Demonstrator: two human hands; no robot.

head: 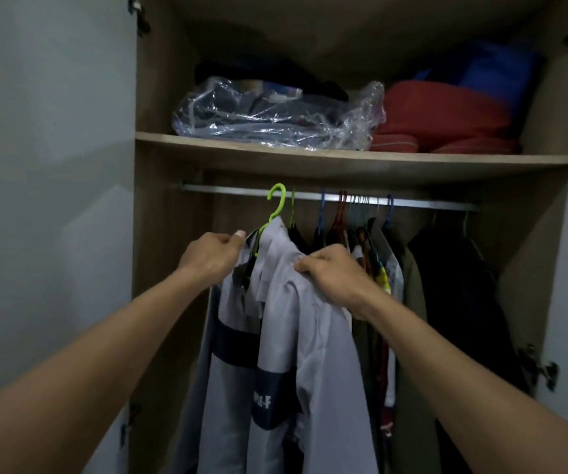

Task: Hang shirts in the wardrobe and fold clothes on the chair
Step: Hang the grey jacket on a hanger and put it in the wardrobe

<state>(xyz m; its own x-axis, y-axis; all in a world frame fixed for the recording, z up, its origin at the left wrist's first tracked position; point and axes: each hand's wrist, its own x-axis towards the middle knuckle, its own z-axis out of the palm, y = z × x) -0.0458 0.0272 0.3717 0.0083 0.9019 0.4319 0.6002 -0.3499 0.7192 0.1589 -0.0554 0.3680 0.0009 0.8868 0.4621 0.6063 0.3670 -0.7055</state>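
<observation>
Two hands hold one grey shirt (296, 319) up in the wardrobe (169, 200), at its single rail (429, 205): the left hand (214, 256) grips one shoulder with curled fingers, and the right hand (330, 273) pinches the cloth of the other. The shirt sits on one bright green hanger (275, 206), whose hook is at the rail, though I cannot tell whether it rests there. Beside it hang more clothes (453, 285), and the one shelf (344, 157) above bears one plastic bag (268, 114) and a red bundle (446, 114)
</observation>
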